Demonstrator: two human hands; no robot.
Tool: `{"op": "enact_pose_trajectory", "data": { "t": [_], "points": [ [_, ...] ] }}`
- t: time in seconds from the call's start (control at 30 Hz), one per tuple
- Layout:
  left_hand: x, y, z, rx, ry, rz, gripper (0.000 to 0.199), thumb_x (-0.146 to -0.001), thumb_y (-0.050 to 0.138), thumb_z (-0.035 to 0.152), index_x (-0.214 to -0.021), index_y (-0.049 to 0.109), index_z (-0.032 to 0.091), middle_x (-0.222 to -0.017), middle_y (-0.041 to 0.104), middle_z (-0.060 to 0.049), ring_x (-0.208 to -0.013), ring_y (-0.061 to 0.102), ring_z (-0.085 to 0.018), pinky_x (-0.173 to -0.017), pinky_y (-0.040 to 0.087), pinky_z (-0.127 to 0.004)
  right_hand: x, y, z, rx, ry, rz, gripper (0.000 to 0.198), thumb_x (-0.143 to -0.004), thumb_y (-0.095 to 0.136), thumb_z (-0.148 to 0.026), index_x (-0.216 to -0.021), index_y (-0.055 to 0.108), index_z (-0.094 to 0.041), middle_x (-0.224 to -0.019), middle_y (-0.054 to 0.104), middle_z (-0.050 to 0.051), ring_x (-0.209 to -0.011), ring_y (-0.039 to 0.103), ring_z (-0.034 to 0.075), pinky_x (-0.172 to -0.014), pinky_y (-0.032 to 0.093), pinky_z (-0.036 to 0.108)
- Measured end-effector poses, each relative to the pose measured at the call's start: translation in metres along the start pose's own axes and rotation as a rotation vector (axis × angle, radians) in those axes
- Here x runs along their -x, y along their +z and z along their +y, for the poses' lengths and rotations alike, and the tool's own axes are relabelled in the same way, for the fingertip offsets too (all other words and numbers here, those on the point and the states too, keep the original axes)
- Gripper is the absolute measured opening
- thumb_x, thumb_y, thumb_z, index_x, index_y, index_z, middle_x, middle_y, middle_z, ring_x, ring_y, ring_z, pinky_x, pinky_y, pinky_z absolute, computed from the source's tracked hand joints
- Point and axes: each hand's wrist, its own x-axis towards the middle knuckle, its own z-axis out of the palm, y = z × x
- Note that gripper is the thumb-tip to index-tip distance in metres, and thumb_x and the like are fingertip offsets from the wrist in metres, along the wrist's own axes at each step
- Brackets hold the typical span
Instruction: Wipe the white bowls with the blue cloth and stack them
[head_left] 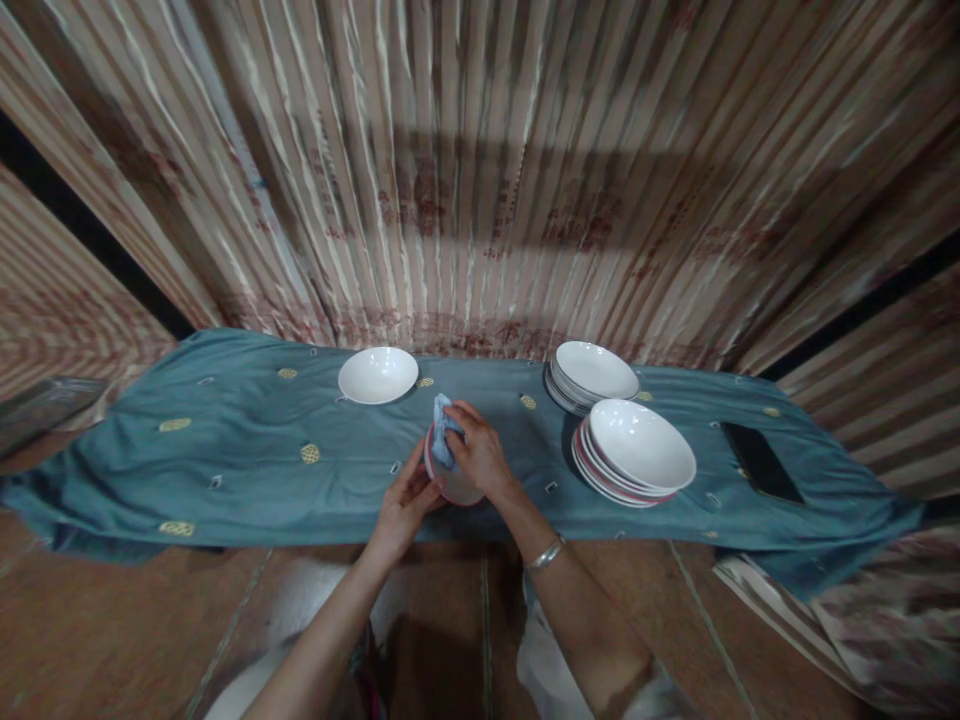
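In front of me, over the near edge of the cloth-covered table, my left hand point(409, 497) grips a white bowl point(459, 488) with a reddish rim by its left side. The bowl is tilted, and my hands hide part of it. My right hand point(478, 450) is closed on a light blue cloth point(442, 432), pressed against the bowl's upper rim and inside. Beyond my hands, to the left, a single white bowl point(379, 376) rests on the table.
To the right stand two stacks: a nearer bowl stack point(641, 450) with some red rims, and a farther dish stack point(596, 372). A black phone point(761, 462) lies at the far right of the blue tablecloth point(255, 470). A pleated curtain point(480, 180) hangs right behind the table.
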Motion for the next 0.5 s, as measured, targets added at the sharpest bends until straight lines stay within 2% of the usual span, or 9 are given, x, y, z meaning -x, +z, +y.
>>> {"op": "enact_pose_trajectory", "data": {
  "t": [0.13, 0.3, 0.5],
  "points": [
    [-0.001, -0.001, 0.000, -0.006, -0.008, 0.025, 0.087, -0.063, 0.079, 0.035, -0.141, 0.041, 0.027, -0.110, 0.068, -0.007, -0.101, 0.063, -0.026, -0.073, 0.058, -0.033, -0.007, -0.003, 0.012, 0.146, 0.094, -0.021, 0.038, -0.086, 0.046, -0.012, -0.123, 0.056, -0.015, -0.128, 0.059, 0.009, -0.120, 0.053, 0.017, -0.105, 0.036, 0.027],
    [-0.003, -0.002, 0.000, 0.007, -0.019, 0.061, 0.088, -0.060, 0.081, 0.035, -0.140, 0.044, 0.026, -0.106, 0.069, -0.007, -0.098, 0.064, -0.027, -0.072, 0.059, -0.035, -0.007, -0.015, 0.021, 0.385, 0.298, -0.165, 0.030, -0.089, 0.046, -0.014, -0.117, 0.057, -0.016, -0.115, 0.066, 0.010, -0.107, 0.062, 0.019, -0.094, 0.042, 0.026],
    [-0.007, 0.000, 0.000, 0.062, -0.037, 0.100, 0.092, -0.056, 0.083, 0.034, -0.139, 0.044, 0.024, -0.100, 0.070, -0.006, -0.091, 0.066, -0.025, -0.069, 0.060, -0.035, 0.003, -0.025, 0.024, 0.570, 0.384, -0.295, 0.023, -0.091, 0.047, -0.020, -0.109, 0.060, -0.016, -0.103, 0.071, 0.011, -0.095, 0.067, 0.021, -0.080, 0.045, 0.027]
  ]
}}
